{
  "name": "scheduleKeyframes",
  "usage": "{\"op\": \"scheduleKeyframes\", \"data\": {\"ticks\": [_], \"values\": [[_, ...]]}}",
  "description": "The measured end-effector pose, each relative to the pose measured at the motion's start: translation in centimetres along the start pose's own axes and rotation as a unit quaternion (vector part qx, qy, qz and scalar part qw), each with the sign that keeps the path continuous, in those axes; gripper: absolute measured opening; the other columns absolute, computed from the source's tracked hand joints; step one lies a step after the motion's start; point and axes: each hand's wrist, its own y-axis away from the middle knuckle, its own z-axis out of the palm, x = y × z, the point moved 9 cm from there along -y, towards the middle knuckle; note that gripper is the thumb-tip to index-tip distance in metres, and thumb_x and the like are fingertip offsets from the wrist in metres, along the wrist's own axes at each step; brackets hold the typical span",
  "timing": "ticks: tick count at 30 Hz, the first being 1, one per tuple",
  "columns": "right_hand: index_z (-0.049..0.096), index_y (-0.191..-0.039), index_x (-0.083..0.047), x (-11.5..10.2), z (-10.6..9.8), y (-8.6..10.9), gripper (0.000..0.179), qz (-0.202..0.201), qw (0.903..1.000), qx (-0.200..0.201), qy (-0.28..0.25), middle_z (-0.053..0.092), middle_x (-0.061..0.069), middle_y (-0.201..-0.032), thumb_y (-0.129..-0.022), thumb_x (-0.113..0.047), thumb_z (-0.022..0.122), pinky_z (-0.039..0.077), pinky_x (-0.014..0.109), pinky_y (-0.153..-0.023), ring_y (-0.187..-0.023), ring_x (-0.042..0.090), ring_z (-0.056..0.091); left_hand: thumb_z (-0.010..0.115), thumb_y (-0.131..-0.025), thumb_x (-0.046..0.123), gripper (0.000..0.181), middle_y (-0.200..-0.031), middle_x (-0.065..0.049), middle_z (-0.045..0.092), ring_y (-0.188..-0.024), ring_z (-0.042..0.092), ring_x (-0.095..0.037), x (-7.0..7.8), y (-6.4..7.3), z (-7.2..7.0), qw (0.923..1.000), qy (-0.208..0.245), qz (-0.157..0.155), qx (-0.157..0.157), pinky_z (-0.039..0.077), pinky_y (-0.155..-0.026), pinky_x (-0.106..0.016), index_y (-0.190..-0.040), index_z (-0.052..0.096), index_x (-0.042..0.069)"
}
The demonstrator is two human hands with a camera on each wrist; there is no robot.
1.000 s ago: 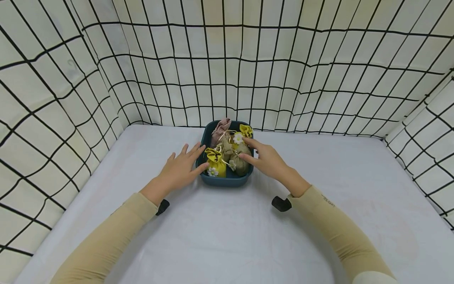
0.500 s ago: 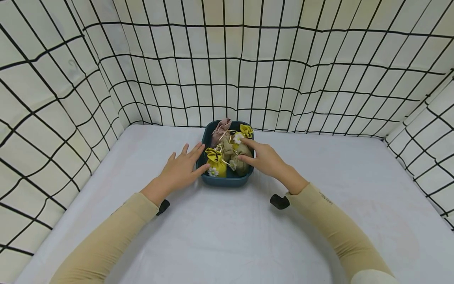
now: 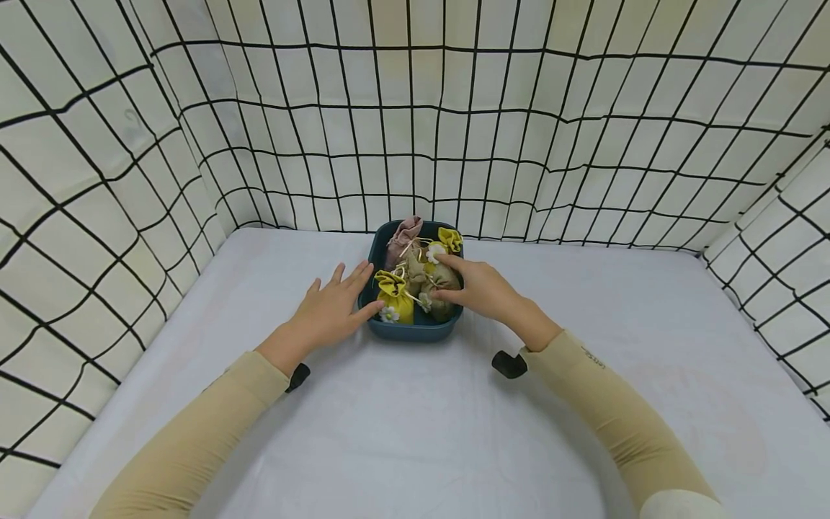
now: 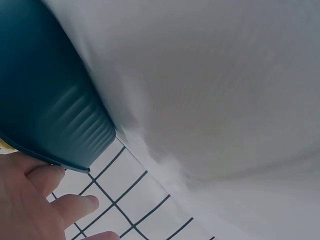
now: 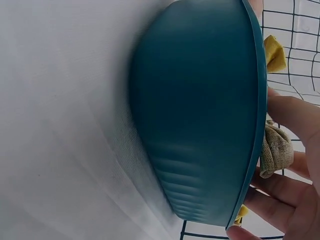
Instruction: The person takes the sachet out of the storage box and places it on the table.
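Observation:
A dark teal basin holds several small drawstring pouches. A yellow pouch with a white flower lies at its front left, a dusty pink pouch at the back left. Another yellow pouch is at the back right. My left hand touches the basin's left rim with spread fingers, thumb towards the front yellow pouch. My right hand reaches over the right rim, thumb and fingers bent around a khaki burlap pouch; their exact contact is partly hidden.
A white cloth-covered table lies beneath the basin. Black wire grid panels with white backing stand behind and on both sides. The basin sits near the back panel. Black wrist devices hang under both sleeves.
My right hand has moved slightly left, further over the khaki pouch. The left hand stays almost still at the rim, and the basin and pouches keep their places.

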Motion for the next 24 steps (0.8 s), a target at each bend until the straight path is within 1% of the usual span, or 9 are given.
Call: {"op": "scheduleKeyframes", "data": {"ticks": [3, 9, 12, 14, 17, 20, 22, 24], "values": [[0.041, -0.159, -0.012, -0.1, 0.2, -0.2, 0.078, 0.004, 0.9998, -0.01, 0.015, 0.058, 0.02, -0.143, -0.095, -0.037, 0.077, 0.05, 0.047, -0.097, -0.124, 0.033, 0.06, 0.041, -0.105, 0.063, 0.084, -0.171, -0.007, 0.014, -0.153, 0.01, -0.046, 0.0, 0.0, 0.0, 1.0, 0.002, -0.001, -0.003, 0.014, -0.114, -0.075, -0.166, 0.015, 0.011], [0.045, -0.156, -0.011, -0.5, 0.6, -0.6, 0.075, 0.004, 0.9983, -0.017, 0.056, 0.061, 0.018, -0.139, -0.093, -0.033, 0.079, 0.051, 0.047, -0.097, -0.12, 0.033, 0.062, 0.043, -0.105, 0.062, 0.084, -0.171, -0.007, 0.014, -0.153, 0.011, -0.046, 0.0, 0.1, -0.1, 1.0, 0.002, -0.003, -0.004, 0.014, -0.114, -0.074, -0.166, 0.015, 0.012], [0.046, -0.156, -0.013, -0.7, 0.6, -0.6, 0.074, 0.003, 0.9971, -0.014, 0.075, 0.063, 0.017, -0.138, -0.093, -0.032, 0.08, 0.051, 0.047, -0.096, -0.119, 0.033, 0.063, 0.043, -0.105, 0.062, 0.084, -0.171, -0.007, 0.013, -0.153, 0.011, -0.046, 0.0, 0.1, 0.0, 1.0, 0.004, -0.004, -0.007, 0.014, -0.114, -0.074, -0.166, 0.015, 0.012], [0.048, -0.155, -0.013, -0.8, 0.6, -0.6, 0.073, 0.002, 0.9963, -0.007, 0.086, 0.065, 0.017, -0.134, -0.092, -0.032, 0.08, 0.052, 0.046, -0.094, -0.115, 0.033, 0.065, 0.043, -0.105, 0.062, 0.084, -0.171, -0.007, 0.013, -0.153, 0.01, -0.046, 0.0, 0.0, 0.0, 1.0, 0.004, -0.004, -0.007, 0.014, -0.114, -0.074, -0.166, 0.015, 0.012], [0.051, -0.153, -0.013, -1.1, 0.8, -0.6, 0.07, -0.012, 0.9947, 0.006, 0.102, 0.068, 0.015, -0.13, -0.092, -0.031, 0.081, 0.053, 0.044, -0.09, -0.108, 0.031, 0.068, 0.043, -0.105, 0.061, 0.084, -0.171, -0.007, 0.013, -0.153, 0.01, -0.046, 0.1, 0.1, -0.1, 1.0, 0.004, -0.004, -0.007, 0.014, -0.114, -0.074, -0.166, 0.015, 0.012], [0.052, -0.152, -0.012, -1.7, 1.0, -0.5, 0.067, -0.034, 0.9934, 0.013, 0.109, 0.069, 0.014, -0.13, -0.093, -0.027, 0.08, 0.055, 0.043, -0.088, -0.104, 0.029, 0.069, 0.043, -0.105, 0.062, 0.084, -0.171, -0.007, 0.013, -0.153, 0.01, -0.046, 0.1, 0.1, 0.0, 1.0, 0.004, -0.004, -0.007, 0.014, -0.114, -0.074, -0.166, 0.015, 0.011], [0.052, -0.152, -0.012, -2.1, 1.1, -0.5, 0.066, -0.041, 0.9936, 0.013, 0.104, 0.067, 0.013, -0.133, -0.093, -0.024, 0.079, 0.055, 0.043, -0.091, -0.108, 0.03, 0.069, 0.043, -0.105, 0.062, 0.084, -0.171, -0.007, 0.013, -0.153, 0.01, -0.046, 0.1, 0.1, 0.0, 1.0, 0.004, -0.003, -0.007, 0.014, -0.114, -0.074, -0.166, 0.015, 0.011], [0.05, -0.153, -0.012, -2.3, 1.2, -0.4, 0.066, -0.038, 0.9949, 0.011, 0.093, 0.065, 0.013, -0.137, -0.094, -0.021, 0.079, 0.054, 0.045, -0.094, -0.113, 0.031, 0.067, 0.043, -0.105, 0.062, 0.084, -0.171, -0.007, 0.013, -0.153, 0.01, -0.046, 0.1, 0.1, 0.0, 1.0, 0.003, -0.003, -0.007, 0.014, -0.114, -0.074, -0.166, 0.015, 0.012]]}}
